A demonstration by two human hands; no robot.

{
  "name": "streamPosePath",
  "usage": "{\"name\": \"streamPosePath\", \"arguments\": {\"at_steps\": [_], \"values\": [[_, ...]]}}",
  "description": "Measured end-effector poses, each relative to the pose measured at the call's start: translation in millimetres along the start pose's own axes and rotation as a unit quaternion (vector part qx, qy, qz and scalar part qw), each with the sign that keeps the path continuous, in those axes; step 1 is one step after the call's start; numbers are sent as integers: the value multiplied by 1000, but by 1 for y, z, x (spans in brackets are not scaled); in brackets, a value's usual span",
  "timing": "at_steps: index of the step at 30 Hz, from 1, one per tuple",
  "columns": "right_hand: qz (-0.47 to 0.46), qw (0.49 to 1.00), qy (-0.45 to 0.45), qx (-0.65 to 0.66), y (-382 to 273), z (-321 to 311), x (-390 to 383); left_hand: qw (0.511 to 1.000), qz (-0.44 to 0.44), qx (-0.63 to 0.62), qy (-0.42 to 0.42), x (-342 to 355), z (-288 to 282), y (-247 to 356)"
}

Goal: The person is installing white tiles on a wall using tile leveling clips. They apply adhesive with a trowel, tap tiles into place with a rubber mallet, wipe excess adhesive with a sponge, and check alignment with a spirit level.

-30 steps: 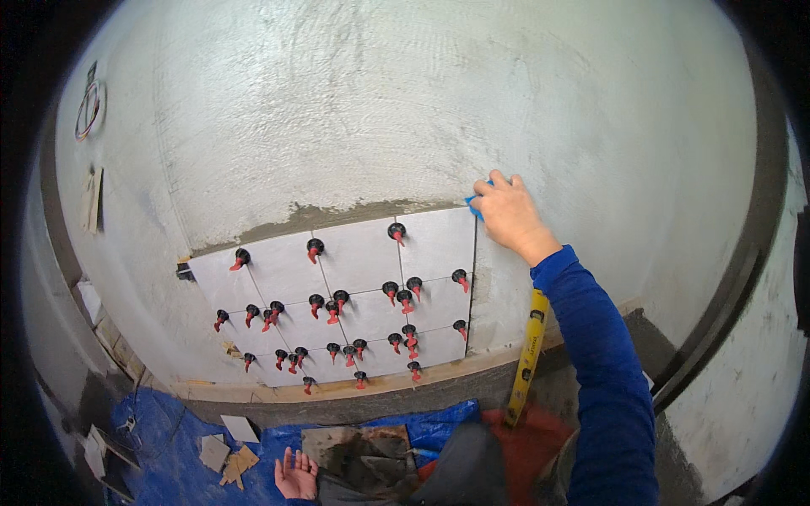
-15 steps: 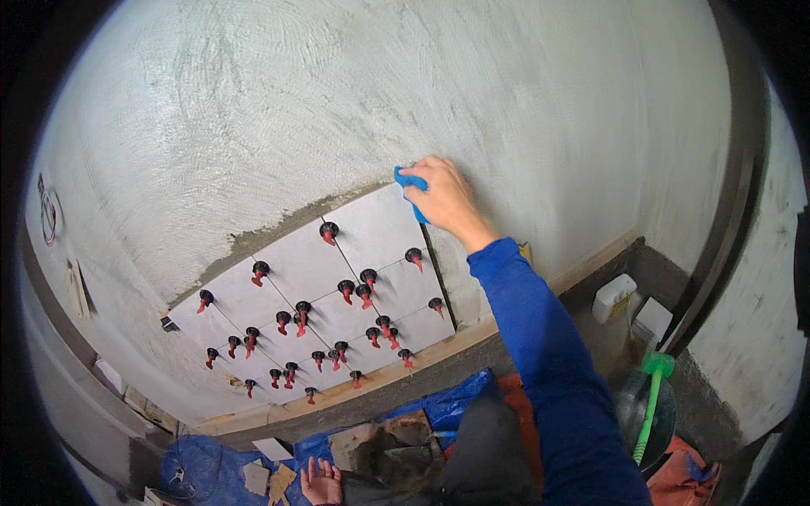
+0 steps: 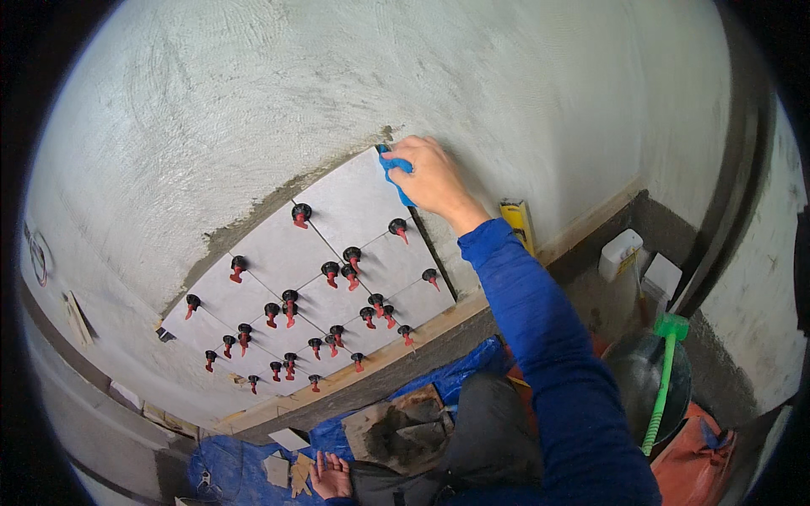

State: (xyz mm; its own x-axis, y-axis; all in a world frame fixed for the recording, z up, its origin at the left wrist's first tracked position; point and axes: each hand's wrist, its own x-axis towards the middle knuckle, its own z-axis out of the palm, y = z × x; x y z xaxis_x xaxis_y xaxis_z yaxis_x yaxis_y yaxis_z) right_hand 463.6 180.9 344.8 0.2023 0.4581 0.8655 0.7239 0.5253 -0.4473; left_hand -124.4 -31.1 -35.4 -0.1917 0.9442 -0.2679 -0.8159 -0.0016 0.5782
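Note:
My right hand [image 3: 429, 177] is closed on a blue sponge [image 3: 395, 173], pressed against the top right edge of the upper right tile [image 3: 359, 198]. Part of the sponge is hidden by my fingers. Pale tiles cover the lower wall in rows. Black round levelling clips with red handles [image 3: 352, 255] stick out along their joints. Down by my leg, my left hand [image 3: 331, 477] rests palm up, its fingers apart and nothing in it.
Grey mortar rims the tiles' upper edge. A wooden batten [image 3: 456, 322] runs beneath them. A yellow tool [image 3: 516, 223] leans on the wall at right. A green mallet [image 3: 665, 371] lies across a dark bucket [image 3: 624, 358]. Tile offcuts lie on a blue tarp [image 3: 228, 460].
My view has shifted. My right hand still has the sponge at the tile's right edge, apparently slightly lower along it. The yellow tool shows more fully. My left hand stays low and open.

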Motion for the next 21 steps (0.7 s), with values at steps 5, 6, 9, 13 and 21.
{"name": "streamPosePath", "arguments": {"at_steps": [5, 6, 9, 13, 21], "values": [[-18, 999, -13, -27, 10, 2, -15, 1000, -11, 14, -20, 6, -7, 6], [-26, 999, -16, -34, 13, 3, -20, 1000, -16, 17, -11, 7, -7, 7], [-32, 997, -28, -62, 21, 4, -38, 997, -4, 53, -49, 5, -8, 7], [-21, 994, -65, -80, 30, 5, -73, 997, 16, 71, -35, 1, -4, 4], [19, 981, -127, -145, 55, 17, -163, 997, -9, 74, 1, 1, 15, -3]]}}
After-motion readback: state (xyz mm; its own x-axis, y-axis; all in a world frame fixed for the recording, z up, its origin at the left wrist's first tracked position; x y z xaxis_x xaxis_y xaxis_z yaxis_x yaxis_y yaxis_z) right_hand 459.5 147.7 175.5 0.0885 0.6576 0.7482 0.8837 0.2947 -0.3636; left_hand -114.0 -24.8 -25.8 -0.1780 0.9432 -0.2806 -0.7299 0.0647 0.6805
